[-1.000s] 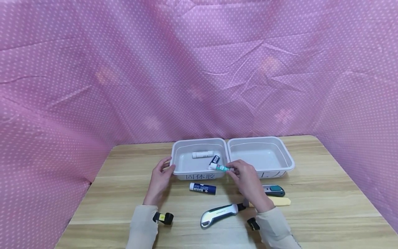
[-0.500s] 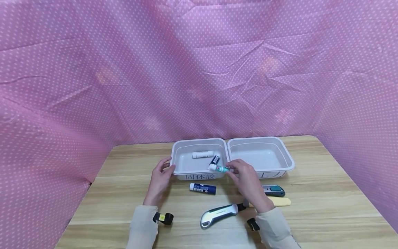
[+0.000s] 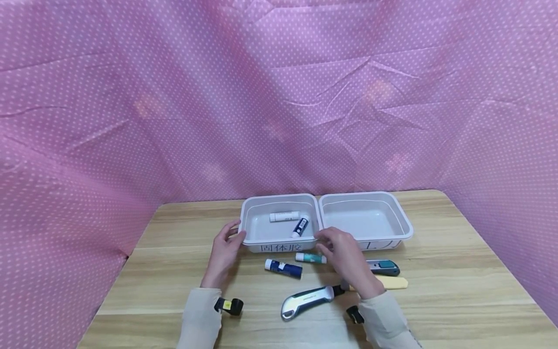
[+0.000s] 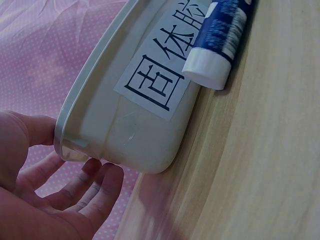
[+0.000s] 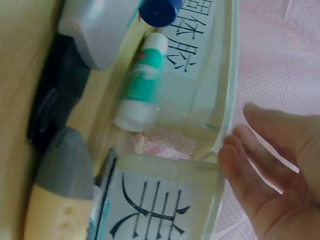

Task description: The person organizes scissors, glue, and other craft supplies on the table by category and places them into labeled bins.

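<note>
Wooden tabletop (image 3: 257, 322): teal glue stick (image 3: 311, 258) lies sideways, whiter end left.

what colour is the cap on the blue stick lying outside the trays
White; the cap shows best in the left wrist view.

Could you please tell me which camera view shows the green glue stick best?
The right wrist view: the green glue stick appears largest there, end to end, though slightly blurred. The head view shows it small, near the right hand; the left wrist view lacks it.
</note>
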{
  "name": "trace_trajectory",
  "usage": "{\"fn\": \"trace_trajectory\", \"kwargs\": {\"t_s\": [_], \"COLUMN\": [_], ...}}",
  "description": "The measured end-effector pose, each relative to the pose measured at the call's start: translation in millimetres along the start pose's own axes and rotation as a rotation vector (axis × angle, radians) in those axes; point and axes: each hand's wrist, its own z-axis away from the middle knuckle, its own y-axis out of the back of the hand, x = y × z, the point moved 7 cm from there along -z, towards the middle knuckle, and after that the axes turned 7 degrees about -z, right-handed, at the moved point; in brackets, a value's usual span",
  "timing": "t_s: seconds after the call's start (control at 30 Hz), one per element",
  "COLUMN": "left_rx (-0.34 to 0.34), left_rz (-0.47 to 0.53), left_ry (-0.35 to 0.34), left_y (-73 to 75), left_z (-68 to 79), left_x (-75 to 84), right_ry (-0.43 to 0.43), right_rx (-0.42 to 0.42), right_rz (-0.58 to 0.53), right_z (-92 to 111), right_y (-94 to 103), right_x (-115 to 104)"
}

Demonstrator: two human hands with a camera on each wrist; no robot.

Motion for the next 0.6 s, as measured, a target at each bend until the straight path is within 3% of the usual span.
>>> {"fn": "trace_trajectory", "kwargs": {"t_s": [0.3, 0.6], "left_rx": [0.003, -0.004], "left_rz": [0.004, -0.004], "left_ry": [-0.013, 0.000], "left_y": [0.2, -0.1], "left_z": [0.0, -0.3], "left_x": [-0.8, -0.7], "right_ry": [0.051, 0.204], "right_rx": [-0.164, -0.269], "right_rz": [0.094, 0.198], "right_z": [4.7, 18.2], "right_y": [-20.1, -59.4], "right_x": [-0.4, -19.6]}}
